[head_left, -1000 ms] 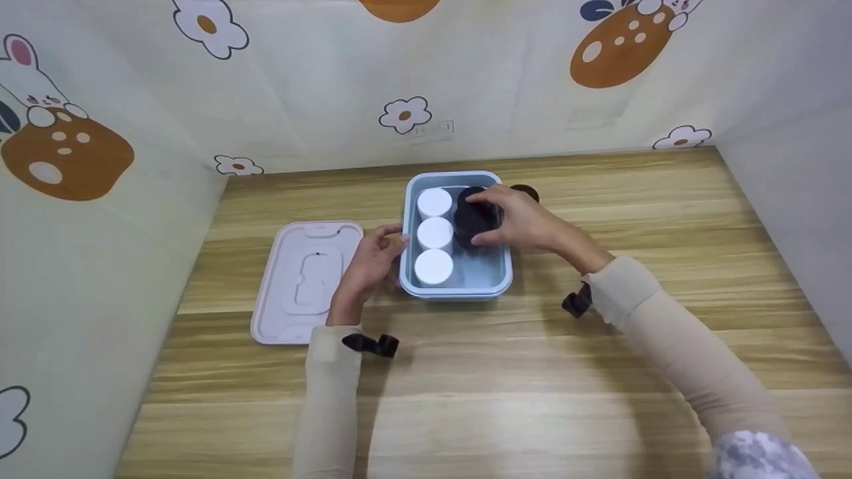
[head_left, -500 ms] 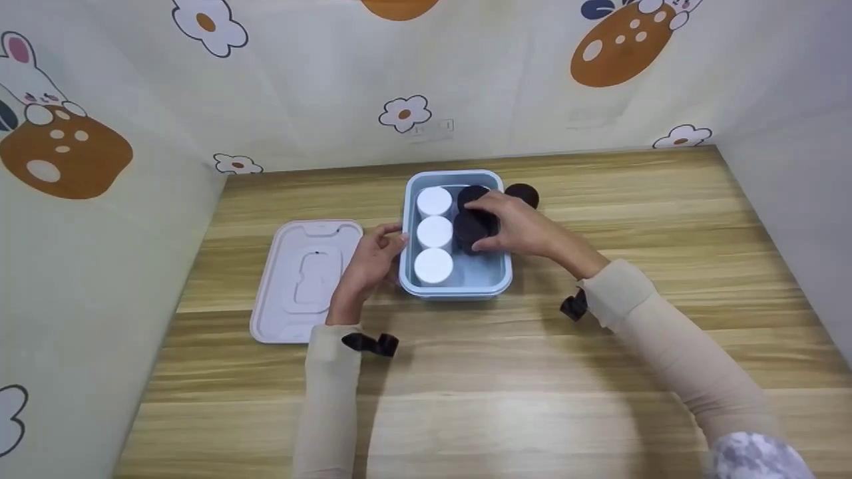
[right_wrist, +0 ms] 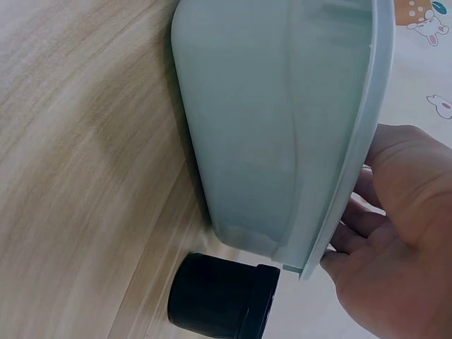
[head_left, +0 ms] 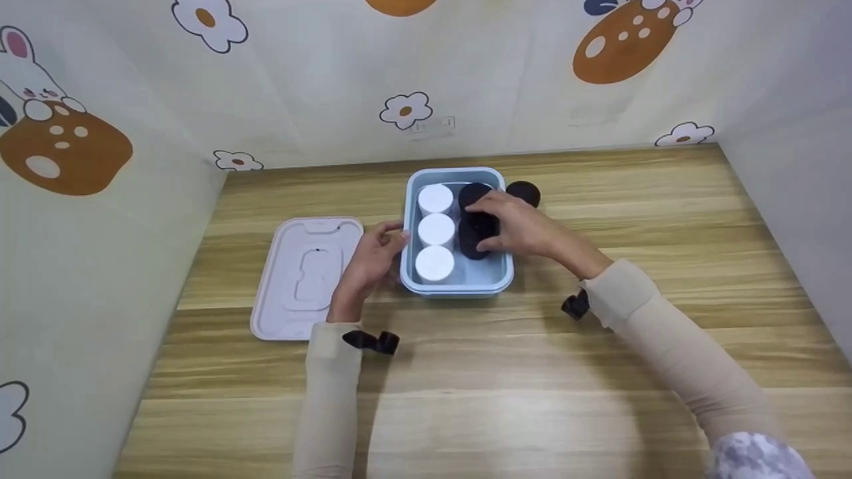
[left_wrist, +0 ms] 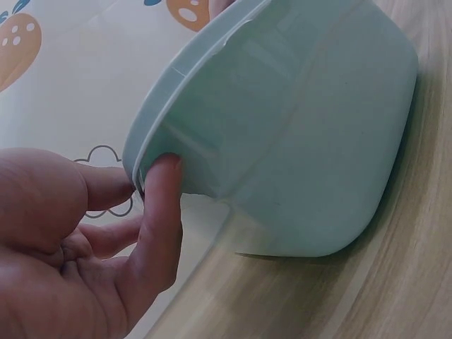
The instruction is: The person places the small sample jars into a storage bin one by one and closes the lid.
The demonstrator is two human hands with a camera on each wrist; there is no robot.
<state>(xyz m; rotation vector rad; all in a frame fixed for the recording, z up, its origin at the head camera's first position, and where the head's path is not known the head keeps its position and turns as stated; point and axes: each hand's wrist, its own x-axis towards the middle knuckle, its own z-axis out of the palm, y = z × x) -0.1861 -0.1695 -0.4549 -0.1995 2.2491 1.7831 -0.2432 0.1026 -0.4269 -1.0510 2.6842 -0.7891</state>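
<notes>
Your right hand [head_left: 526,229] grips a black jar [head_left: 474,236] at frame centre inside the blue box [head_left: 459,287]; it looks light, rigid and smooth, so hold its sides. Your left hand [head_left: 369,256] steadies the box's rim with its fingertips.

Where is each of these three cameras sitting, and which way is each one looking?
Head: worn high, looking down at the wooden table; both sleeved arms show, left hand at the blue box, right hand gripping a black jar.
Left wrist: low at the table, facing the box's outer wall; fingers touch its rim.
Right wrist: low outside the box, showing palm and a loose black jar.
All share the box.
</notes>
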